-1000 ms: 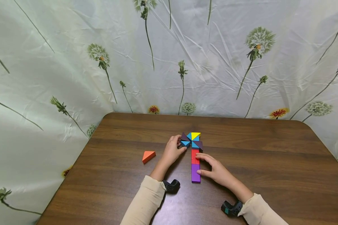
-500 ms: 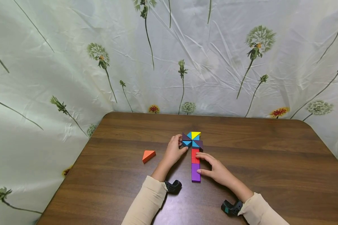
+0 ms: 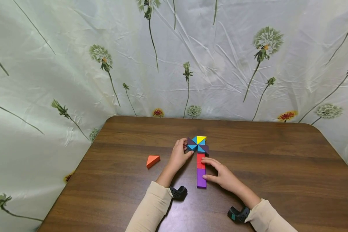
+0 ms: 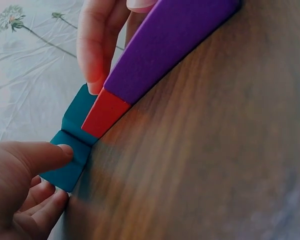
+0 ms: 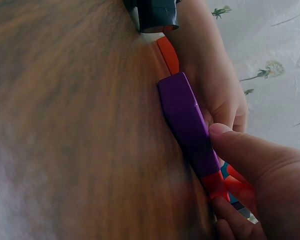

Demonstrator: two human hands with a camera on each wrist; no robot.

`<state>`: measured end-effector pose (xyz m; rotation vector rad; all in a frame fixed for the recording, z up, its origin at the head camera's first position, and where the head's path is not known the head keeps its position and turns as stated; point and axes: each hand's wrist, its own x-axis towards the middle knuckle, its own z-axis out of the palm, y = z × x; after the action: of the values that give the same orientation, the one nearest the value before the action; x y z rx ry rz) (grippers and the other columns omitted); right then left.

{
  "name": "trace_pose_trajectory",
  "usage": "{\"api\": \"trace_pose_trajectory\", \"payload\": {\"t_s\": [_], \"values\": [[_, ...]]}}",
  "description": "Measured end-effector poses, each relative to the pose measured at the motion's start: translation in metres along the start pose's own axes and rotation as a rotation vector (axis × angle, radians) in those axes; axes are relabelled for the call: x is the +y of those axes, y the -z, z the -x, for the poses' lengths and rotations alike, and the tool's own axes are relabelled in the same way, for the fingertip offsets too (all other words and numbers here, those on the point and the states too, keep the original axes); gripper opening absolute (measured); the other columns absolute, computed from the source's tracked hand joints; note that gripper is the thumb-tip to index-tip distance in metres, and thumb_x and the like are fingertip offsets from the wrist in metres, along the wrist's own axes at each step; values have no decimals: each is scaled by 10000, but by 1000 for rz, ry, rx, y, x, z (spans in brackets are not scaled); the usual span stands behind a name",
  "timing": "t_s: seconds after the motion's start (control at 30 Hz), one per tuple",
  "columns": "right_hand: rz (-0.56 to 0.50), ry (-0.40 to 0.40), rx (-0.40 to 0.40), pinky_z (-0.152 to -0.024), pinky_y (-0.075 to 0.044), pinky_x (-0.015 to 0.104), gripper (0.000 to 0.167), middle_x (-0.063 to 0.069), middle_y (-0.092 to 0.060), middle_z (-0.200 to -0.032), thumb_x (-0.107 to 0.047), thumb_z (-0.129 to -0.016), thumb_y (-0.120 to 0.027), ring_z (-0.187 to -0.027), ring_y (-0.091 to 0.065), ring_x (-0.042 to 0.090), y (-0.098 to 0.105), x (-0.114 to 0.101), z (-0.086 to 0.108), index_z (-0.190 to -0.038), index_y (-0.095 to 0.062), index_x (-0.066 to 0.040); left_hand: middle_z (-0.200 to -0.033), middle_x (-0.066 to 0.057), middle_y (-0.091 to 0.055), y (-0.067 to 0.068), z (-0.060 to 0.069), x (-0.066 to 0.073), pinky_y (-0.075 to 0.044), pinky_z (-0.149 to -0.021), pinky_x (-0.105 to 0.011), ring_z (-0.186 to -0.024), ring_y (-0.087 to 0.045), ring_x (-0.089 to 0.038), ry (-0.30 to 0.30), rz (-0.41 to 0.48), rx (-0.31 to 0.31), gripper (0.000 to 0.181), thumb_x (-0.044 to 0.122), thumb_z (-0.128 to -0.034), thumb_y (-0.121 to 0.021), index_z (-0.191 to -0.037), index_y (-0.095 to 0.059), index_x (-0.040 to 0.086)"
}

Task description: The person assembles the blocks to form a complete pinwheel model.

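In the head view, triangular blocks form a pinwheel: a yellow triangle (image 3: 201, 139), blue triangles and dark purple triangles (image 3: 204, 149). Below it runs a column of red blocks (image 3: 201, 161) and a purple block (image 3: 201, 178). My left hand (image 3: 178, 154) holds the pinwheel's left side, its thumb on the near face of a blue triangular block (image 3: 192, 147) and its fingers at the far left. My right hand (image 3: 223, 175) rests along the column's right side, fingertips on the red part and thumb against the purple block (image 5: 187, 117).
An orange triangular block (image 3: 153, 161) lies apart on the wooden table (image 3: 110, 193), left of my left hand. Behind the table's far edge hangs a white cloth (image 3: 220, 64) with dandelion prints. Black wrist devices (image 3: 179, 192) sit at both cuffs.
My left hand has nudged slightly to the right, and the left side of the pinwheel has shifted right with it, closing up toward the centre. The right hand has stayed in place.
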<state>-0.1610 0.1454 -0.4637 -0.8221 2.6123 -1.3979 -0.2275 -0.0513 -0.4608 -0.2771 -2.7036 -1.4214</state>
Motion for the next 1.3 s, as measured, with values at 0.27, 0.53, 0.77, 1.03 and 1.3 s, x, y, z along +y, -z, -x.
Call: {"api": "trace_pose_trajectory", "payload": {"t_s": [0.27,0.53,0.77,1.03,1.3], "values": [[-6,-8,-6,-979,-290,484,498,18,-449,-1314,-299,-786,-691,-1230,-363,234,-1,0,1,-1224,-522,-134,-1061,-130,-480,-2,-1,-2,-457,-832,-265,-961,-533,-224,1,10,-1,503,58,-770,-703,-1199,-453,-26],[-4,-4,-6,-981,-289,480,494,26,-451,-1313,-286,-789,-691,-1230,-362,232,-1,0,0,-1224,-523,-122,-1084,-136,-475,-1,0,-2,-455,-840,-284,-974,-530,-234,-13,-3,-1,522,77,-773,-706,-1213,-443,-26],[-4,-5,0,-978,-291,489,492,33,-453,-1310,-274,-787,-695,-1226,-368,243,0,0,1,-1221,-526,-116,-1113,-121,-473,10,7,8,-439,-862,-324,-998,-510,-227,-79,-75,9,542,139,-782,-707,-1232,-436,3],[8,-6,4,-976,-298,485,490,31,-453,-1311,-283,-785,-697,-1222,-374,246,0,0,0,-1218,-529,-127,-1133,-112,-483,37,25,20,-438,-862,-340,-1021,-503,-233,-221,-152,49,546,162,-782,-709,-1231,-440,6],[13,-18,-2,-978,-296,485,487,29,-449,-1314,-286,-785,-697,-1226,-369,253,0,1,0,-1216,-528,-136,-1131,-110,-506,63,46,14,-428,-868,-344,-1043,-493,-231,-373,-201,151,540,123,-757,-729,-1206,-462,-11]]}}
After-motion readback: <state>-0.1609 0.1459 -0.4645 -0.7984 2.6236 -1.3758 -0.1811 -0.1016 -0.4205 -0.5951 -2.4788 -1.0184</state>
